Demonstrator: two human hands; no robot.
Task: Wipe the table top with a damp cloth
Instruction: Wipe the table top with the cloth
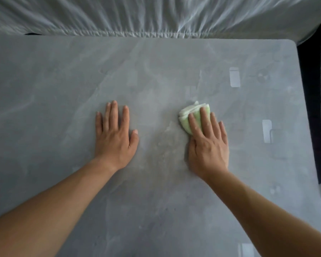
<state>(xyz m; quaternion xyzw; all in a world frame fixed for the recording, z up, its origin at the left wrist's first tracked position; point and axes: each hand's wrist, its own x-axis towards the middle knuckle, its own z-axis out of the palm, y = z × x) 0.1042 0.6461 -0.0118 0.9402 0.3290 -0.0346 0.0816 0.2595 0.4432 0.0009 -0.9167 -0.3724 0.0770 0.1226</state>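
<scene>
Wrinkled white fabric cover (156,13) runs along far edge. Dark gap (311,108) beyond right edge. Soft daylight, pale window reflections (234,76) near right edge.

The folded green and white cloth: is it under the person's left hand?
No, the folded green and white cloth lies under the fingers of the right hand, while the left hand rests flat on the bare grey table top.
</scene>
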